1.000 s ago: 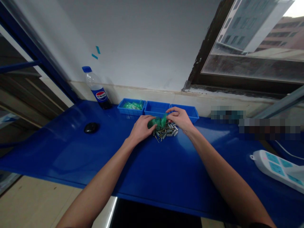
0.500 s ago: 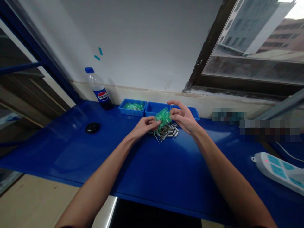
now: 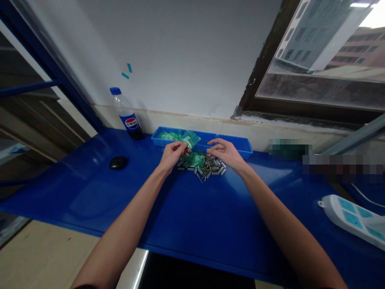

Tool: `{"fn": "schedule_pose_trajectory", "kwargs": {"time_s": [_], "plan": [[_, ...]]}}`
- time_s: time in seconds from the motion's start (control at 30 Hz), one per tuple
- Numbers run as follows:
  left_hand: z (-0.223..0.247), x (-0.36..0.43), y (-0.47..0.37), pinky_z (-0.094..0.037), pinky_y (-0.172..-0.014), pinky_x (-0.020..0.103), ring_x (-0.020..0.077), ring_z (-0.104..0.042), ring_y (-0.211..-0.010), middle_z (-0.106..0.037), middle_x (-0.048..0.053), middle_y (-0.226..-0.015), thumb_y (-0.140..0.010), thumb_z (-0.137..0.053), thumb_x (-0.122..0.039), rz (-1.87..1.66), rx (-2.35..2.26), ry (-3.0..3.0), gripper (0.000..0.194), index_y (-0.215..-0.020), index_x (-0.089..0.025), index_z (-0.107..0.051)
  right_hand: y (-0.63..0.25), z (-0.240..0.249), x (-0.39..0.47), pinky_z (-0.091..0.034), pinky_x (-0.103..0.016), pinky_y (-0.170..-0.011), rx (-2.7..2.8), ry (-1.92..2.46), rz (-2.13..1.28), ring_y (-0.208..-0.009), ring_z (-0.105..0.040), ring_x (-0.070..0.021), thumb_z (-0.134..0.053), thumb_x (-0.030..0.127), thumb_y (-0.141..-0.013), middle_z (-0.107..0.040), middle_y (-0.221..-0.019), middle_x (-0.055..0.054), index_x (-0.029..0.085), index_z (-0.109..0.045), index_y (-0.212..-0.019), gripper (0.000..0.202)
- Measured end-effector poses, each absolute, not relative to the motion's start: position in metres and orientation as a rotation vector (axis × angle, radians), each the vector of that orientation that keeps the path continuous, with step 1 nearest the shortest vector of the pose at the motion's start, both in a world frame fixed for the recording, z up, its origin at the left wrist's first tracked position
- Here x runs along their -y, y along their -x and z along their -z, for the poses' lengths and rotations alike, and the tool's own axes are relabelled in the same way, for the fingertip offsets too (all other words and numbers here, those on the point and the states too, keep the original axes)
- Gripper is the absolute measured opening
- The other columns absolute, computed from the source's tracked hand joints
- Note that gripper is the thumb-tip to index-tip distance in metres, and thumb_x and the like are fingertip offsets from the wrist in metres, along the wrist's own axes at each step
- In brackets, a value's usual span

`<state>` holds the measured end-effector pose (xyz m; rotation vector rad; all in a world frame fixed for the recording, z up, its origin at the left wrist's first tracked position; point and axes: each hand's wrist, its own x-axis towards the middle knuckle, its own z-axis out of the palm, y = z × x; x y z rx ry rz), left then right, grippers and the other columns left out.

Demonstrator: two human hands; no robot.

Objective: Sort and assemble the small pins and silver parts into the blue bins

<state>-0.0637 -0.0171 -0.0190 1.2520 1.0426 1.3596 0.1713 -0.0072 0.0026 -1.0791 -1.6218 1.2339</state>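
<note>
My left hand (image 3: 173, 155) pinches a small green plastic bag (image 3: 192, 138) by its lower left corner, above the front of the blue trays. To its right, my right hand (image 3: 227, 154) is open, fingers bent and apart, with nothing visible in them. It hovers by the right edge of a heap of metal parts (image 3: 214, 167), which looks like silvery cylinders mixed with thin brass-coloured pins. More green plastic (image 3: 195, 159) lies on the heap's left part, below the held bag.
Three blue trays stand along the wall: the left tray (image 3: 154, 138) holds green bags, then a middle tray (image 3: 207, 134) and a right tray (image 3: 245, 146). A cola bottle (image 3: 130, 120), a black mouse (image 3: 118, 162) and a white power strip (image 3: 332, 204) are on the blue table (image 3: 192, 224).
My left hand has moved slightly left and up with the bag. My right hand has let go of the bag and drawn a little apart from it, uncovering green plastic on the heap.
</note>
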Motion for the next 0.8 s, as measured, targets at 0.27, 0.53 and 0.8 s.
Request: {"fn": "schedule_pose_trajectory", "kwargs": {"time_s": [0.27, 0.53, 0.8], "plan": [[0.013, 0.023, 0.067, -0.044, -0.064, 0.026, 0.0146, -0.059, -0.063, -0.066, 0.002, -0.063, -0.086, -0.070, -0.051, -1.214, -1.091, -1.546, 0.041, -0.063, -0.018, -0.064, -0.169, 0.004, 0.006, -0.057, -0.034, -0.070, 1.683, 1.120, -1.188, -0.072, -0.072, -0.0198, -0.076, 0.029, -0.077, -0.075, -0.080, -0.004, 0.021, -0.068, -0.101, 0.027], [0.008, 0.031, 0.064, -0.037, -0.056, 0.026, 0.0121, -0.053, -0.056, -0.064, 0.002, -0.063, -0.089, -0.066, -0.050, -0.991, -1.024, -1.688, 0.041, -0.065, -0.017, -0.066, -0.168, -0.009, 0.015, -0.058, -0.034, -0.070, 1.551, 1.024, -1.401, -0.074, -0.073, -0.0208, -0.084, 0.038, -0.074, -0.075, -0.078, -0.004, 0.021, -0.068, -0.111, 0.043], [0.001, 0.036, 0.064, -0.033, -0.053, 0.026, 0.0112, -0.047, -0.053, -0.059, 0.001, -0.059, -0.089, -0.066, -0.051, -1.023, -1.058, -1.734, 0.043, -0.062, -0.017, -0.065, -0.166, -0.009, 0.013, -0.056, -0.032, -0.068, 1.466, 0.998, -1.386, -0.071, -0.070, -0.0181, -0.090, 0.038, -0.066, -0.076, -0.079, -0.004, 0.019, -0.071, -0.100, 0.043]]}}
